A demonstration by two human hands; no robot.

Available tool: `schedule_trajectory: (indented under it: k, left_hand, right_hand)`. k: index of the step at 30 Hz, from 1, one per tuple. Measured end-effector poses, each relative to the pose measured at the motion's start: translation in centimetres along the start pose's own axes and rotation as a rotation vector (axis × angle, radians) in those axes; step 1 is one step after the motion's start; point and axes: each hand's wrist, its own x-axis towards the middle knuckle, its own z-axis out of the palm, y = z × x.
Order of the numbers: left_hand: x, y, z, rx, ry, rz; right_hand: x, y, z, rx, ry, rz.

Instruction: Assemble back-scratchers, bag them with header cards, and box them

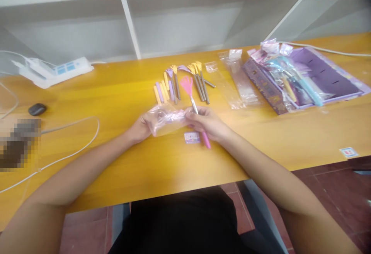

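My left hand [147, 124] is closed on a clear plastic bag [166, 124], with its fingers partly hidden behind the film. A pink back scratcher [188, 87], with a claw-shaped head, metal rod and darker pink handle, is gripped in my right hand [210, 122]. The fingertips of that hand also touch the bag's right end. Below the bag lies a small purple printed card [192, 138]. Beyond my hands are several yellow and purple handles [162, 90] and several claw heads on metal rods [199, 84], in yellow and purple.
Flat clear bags [239, 78] lie beside a purple box [336, 84] holding wrapped items at the right. A white power strip [65, 70], a black mouse-like object [37, 109] and a white cable [97, 130] are at the left. A small card [349, 152] sits near the front edge.
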Motion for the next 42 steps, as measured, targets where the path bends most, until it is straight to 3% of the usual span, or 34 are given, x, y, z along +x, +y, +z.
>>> schedule_trajectory:
  k: [4,9,12,16,19,22,27,30,33,36,42]
  left_hand:
    - [0.3,0.3,-0.8,-0.231,0.171,-0.011]
    - [0.8,0.0,-1.3,-0.217,0.298,-0.029]
    - [0.9,-0.2,-0.9,-0.175,0.238,-0.105]
    - [0.6,-0.6,-0.6,-0.028,0.07,-0.157]
    - [0.2,-0.7,-0.5,0.054,-0.04,-0.148]
    - [-0.1,-0.8,-0.6,0.068,-0.052,-0.107]
    - [-0.3,-1.1,-0.7,0.157,0.002,-0.114]
    - [-0.3,-1.4,-0.6,0.225,0.041,-0.125]
    - [-0.2,-1.5,-0.5,0.153,0.127,-0.098]
    - [0.1,-1.3,-0.4,0.025,0.242,-0.071]
    - [0.7,-0.7,-0.6,-0.199,0.399,-0.038]
  right_hand:
    - [0.1,-0.5,-0.5,0.096,0.121,-0.07]
    - [0.2,-0.7,-0.5,0.124,0.153,-0.103]
    - [0.1,-0.5,-0.2,0.114,0.109,-0.092]
    - [0.1,0.1,0.3,0.044,0.086,-0.113]
    - [0.0,0.6,0.9,-0.098,0.1,-0.157]
    - [-0.2,0.5,1.5,-0.313,0.069,-0.228]
    - [-0.6,0.0,1.8,-0.454,0.027,-0.244]
    - [-0.9,0.0,1.3,-0.475,-0.087,-0.204]
    - [-1.4,-0.2,0.7,-0.448,-0.17,-0.176]
    - [-1.8,-1.0,0.1,-0.57,-0.113,-0.287]
    - [-1.7,-2.4,-1.5,-1.098,-0.037,-0.564]
